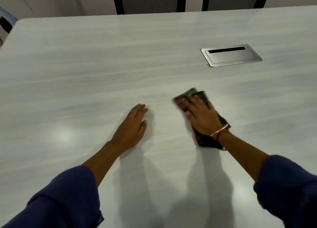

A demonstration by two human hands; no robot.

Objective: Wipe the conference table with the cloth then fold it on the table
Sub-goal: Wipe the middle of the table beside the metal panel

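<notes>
Cloth (205, 140), dark with reddish patches, lay flat on the pale, wood-grained table (85, 64), right of centre in the head view and on the half of the table nearer the person, its left edge blurred. The right hand (200, 118) pressed down on it with the palm flat and the fingers straight and slightly spread, curled round nothing. The cloth showed beyond the fingertips at its far end and past the wrist at its near end. How many layers the cloth had could not be told. A thin metal bangle (219, 130) and a red thread (222, 135) circled the right wrist. The left hand (133, 124) rested on the bare table to the left of the cloth and apart from it, palm down, fingers straight and close together, holding nothing. Both forearms reached in from the bottom corners of the view, each in a dark blue sleeve (56, 198) pushed back above the wrist, and their shadows fell across the table toward the person. A brushed-metal hatch (230, 55) with a dark slot along its far side sat flush in the tabletop, beyond the cloth and to the right, well apart from both hands. Two chairs (148, 0) with black frames and grey mesh backs stood side by side at the table's far edge.
</notes>
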